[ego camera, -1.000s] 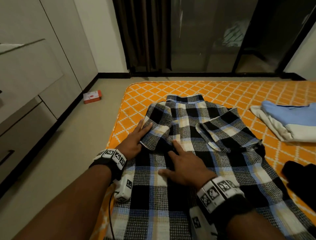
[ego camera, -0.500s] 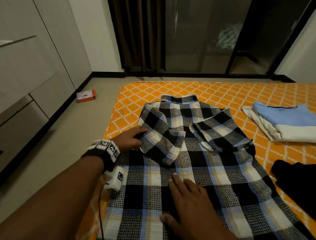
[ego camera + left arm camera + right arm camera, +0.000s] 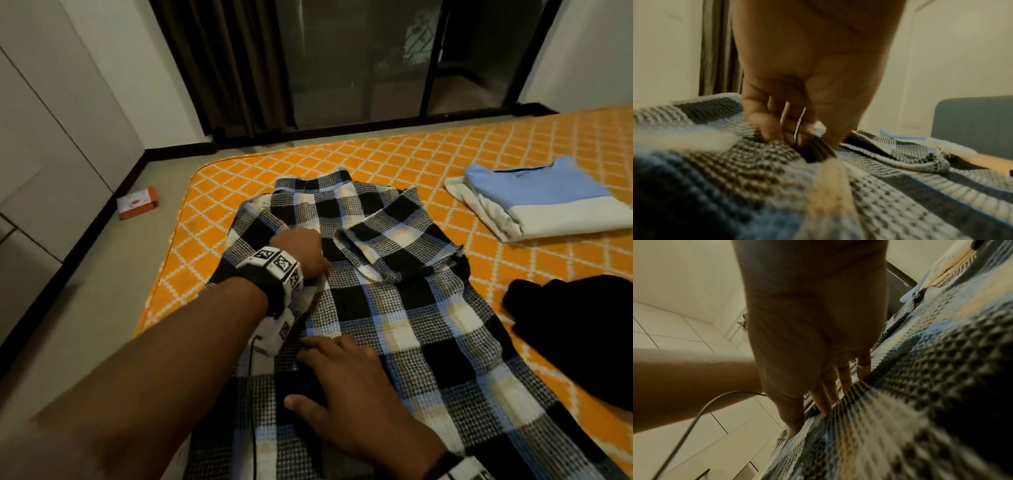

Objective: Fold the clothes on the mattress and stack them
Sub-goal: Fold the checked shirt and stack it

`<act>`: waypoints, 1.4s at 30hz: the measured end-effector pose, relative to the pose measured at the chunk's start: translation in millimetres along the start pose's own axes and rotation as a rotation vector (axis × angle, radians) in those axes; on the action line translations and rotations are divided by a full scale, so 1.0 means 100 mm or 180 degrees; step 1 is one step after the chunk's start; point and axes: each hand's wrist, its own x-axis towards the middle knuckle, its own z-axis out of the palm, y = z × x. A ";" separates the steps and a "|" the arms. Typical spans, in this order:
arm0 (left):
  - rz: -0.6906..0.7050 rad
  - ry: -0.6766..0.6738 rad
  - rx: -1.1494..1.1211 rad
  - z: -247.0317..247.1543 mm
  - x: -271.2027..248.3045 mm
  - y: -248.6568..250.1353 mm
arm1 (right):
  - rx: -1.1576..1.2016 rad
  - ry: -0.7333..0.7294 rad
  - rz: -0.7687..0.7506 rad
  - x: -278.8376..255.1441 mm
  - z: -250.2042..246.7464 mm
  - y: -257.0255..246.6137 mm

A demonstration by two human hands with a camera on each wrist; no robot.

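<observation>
Head view. I log one plaid shirt (image 3: 394, 308) spread on the orange mattress (image 3: 445, 154), collar toward the far end, both sleeves folded in over the chest. My left hand (image 3: 301, 253) sits on the left folded sleeve, fingers curled down into the cloth. My right hand (image 3: 346, 383) lies flat on the lower part of the shirt, fingers straight and spread. To the right, well apart: a folded stack (image 3: 534, 198), light blue on cream. Nearer, at the right edge: a black garment (image 3: 575, 329), unfolded. On the floor to the left: a small red box (image 3: 137, 202).

Left wrist view. Left hand (image 3: 807, 91) fingertips (image 3: 768, 131) and thumb pinch a ridge of the shirt (image 3: 777, 186); the folded sleeve lies just beyond.

Right wrist view. Right hand (image 3: 813, 344) fingers (image 3: 844, 379) extended, tips pressing on the shirt (image 3: 920, 394). A cable (image 3: 694, 420) crosses the left forearm behind it.
</observation>
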 end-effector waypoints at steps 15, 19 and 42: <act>-0.0406 0.0003 -0.0460 0.63 -0.19 -0.85 | 0.0175 0.0116 -0.0137 -0.01 0.01 0.07; -0.0615 0.0006 -0.0406 0.71 -0.13 -1.01 | 0.0173 0.0148 -0.0122 -0.02 0.04 0.06; 0.1213 -0.0895 -0.0185 0.14 -1.27 1.51 | 0.0585 0.0174 0.2926 -1.60 -0.57 1.63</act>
